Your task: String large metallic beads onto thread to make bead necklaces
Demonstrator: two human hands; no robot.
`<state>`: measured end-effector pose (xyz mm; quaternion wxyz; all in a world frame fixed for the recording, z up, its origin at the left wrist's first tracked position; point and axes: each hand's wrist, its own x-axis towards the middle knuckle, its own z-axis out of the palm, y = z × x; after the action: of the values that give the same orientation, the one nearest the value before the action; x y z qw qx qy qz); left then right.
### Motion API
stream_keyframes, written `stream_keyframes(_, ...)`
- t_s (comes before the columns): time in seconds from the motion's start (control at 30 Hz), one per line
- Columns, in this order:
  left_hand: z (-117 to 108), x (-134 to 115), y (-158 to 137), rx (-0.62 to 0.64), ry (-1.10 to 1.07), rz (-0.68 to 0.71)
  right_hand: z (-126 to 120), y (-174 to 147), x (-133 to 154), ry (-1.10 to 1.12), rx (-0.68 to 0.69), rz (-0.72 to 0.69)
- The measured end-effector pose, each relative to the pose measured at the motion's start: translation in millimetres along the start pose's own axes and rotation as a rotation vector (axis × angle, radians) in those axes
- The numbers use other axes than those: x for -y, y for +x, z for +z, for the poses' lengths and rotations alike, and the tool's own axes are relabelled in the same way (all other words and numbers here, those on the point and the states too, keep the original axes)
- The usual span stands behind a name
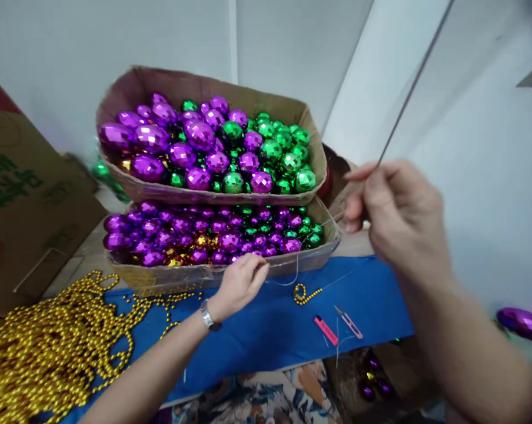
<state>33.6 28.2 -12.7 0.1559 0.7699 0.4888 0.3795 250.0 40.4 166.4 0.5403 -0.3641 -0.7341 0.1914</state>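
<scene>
My left hand (243, 282), with a metal watch (208, 316) at the wrist, pinches a clear thread (298, 265) at the front box's near edge. That thread loops loosely rightward, towards my right hand (401, 215), which is raised and closed at the right. From its fingertips a long, thin dark line (414, 85) runs straight up out of view; whether it is a needle or taut thread I cannot tell. Shiny purple and green faceted beads, with some gold, fill the front cardboard box (160, 278). A short gold bead strand (302, 294) lies on the blue cloth (266, 330).
Behind stands a second cardboard box (222, 194) of larger beads. Gold bead strings (49, 353) are heaped at left, beside a big carton (23, 206). A pink cutter (326, 330) and thread snips (349, 322) lie on the cloth. A purple bead (522, 324) shows far right.
</scene>
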Motion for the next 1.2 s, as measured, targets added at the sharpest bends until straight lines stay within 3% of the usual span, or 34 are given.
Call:
stream_keyframes(0.1,-24.4,34.3,16.2,-0.016,0.463,-0.019,12.3,-32.8,-34.9,-0.086,0.091,0.037)
stream_keyframes(0.17,-32.0,56.8,28.1,0.085,0.678,-0.08,21.4,-49.1,-51.3,-0.111,0.14,0.056)
stream_keyframes(0.27,-33.5,77.8,38.6,0.272,0.778,-0.167,30.0,-63.3,-64.5,-0.109,0.164,0.057)
stream_keyframes(0.33,-33.5,79.6,39.9,0.296,0.743,-0.167,29.7,-69.1,-68.8,-0.118,0.151,0.055)
stream_keyframes(0.43,-41.7,67.6,40.7,0.148,0.636,-0.079,23.1,-77.8,-74.9,-0.151,0.116,0.072)
stream_keyframes(0.57,-70.4,46.8,60.0,-0.224,0.485,0.09,18.7,-89.5,-85.4,-0.179,0.08,0.078)
stream_keyframes(0.67,-95.1,39.8,96.6,-0.414,0.466,0.167,26.0,-94.0,-90.3,-0.146,0.095,0.072)
stream_keyframes(0.77,-113.0,40.3,148.0,-0.503,0.506,0.14,38.5,-95.2,-91.4,-0.11,0.127,0.057)
stream_keyframes(0.83,-119.6,43.6,183.0,-0.502,0.541,0.114,46.0,-95.5,-90.5,-0.111,0.142,0.038)
stream_keyframes(0.97,-120.7,56.9,231.9,-0.351,0.719,0.091,52.9,-97.0,-87.2,-0.136,0.16,0.001)
stream_keyframes(1.1,-115.5,72.3,246.2,-0.243,0.827,0.045,48.6,-99.5,-88.1,-0.137,0.145,0.028)
stream_keyframes(1.2,-116.2,72.9,239.3,-0.254,0.801,0.079,42.1,-100.6,-92.6,-0.113,0.141,0.135)
